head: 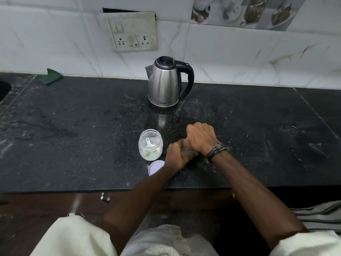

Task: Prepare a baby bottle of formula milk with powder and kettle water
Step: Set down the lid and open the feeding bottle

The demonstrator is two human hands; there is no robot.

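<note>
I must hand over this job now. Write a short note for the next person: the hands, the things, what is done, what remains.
Left hand grips the bottle low; right hand grips its top.
The bottle is mostly hidden; contents cannot be told.
Powder jar is open, scoop inside, its lid on the counter.
Kettle stands behind, lid shut.
Left: confirm powder and water, close the bottle, recap the jar.

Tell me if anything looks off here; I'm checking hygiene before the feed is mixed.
Yes. The switch plate on the wall is grimy and sits askew, with a dark gap showing above it. White specks are scattered on the counter around the kettle. The powder jar stands open, its lid lying beside it.
</note>
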